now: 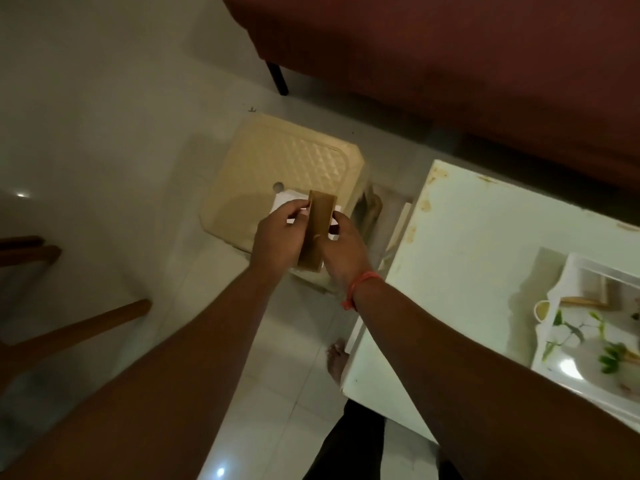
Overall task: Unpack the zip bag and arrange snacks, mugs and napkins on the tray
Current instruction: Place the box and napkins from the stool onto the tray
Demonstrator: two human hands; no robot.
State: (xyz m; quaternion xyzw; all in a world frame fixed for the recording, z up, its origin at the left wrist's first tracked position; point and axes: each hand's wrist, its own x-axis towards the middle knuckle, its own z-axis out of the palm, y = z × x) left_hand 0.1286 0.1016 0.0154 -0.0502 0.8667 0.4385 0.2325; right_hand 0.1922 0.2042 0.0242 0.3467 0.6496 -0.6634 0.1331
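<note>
Both my hands hold a flat tan packet [318,223] upright over a cream plastic stool [277,161]. My left hand [280,237] pinches its upper left edge. My right hand [343,247] grips its right side, with a red thread on that wrist. White napkins [282,199] lie on the stool beneath the packet, partly hidden by my hands. A white tray [568,271] with a green leaf print sits on the white table [467,237] at the right; a tan packet [588,299] lies in it.
A dark red sofa [450,64] fills the top right, its black leg [278,77] standing on the floor. Wooden chair legs [69,327] cross the left edge. My bare foot [337,358] shows beside the table's corner on the pale tiled floor.
</note>
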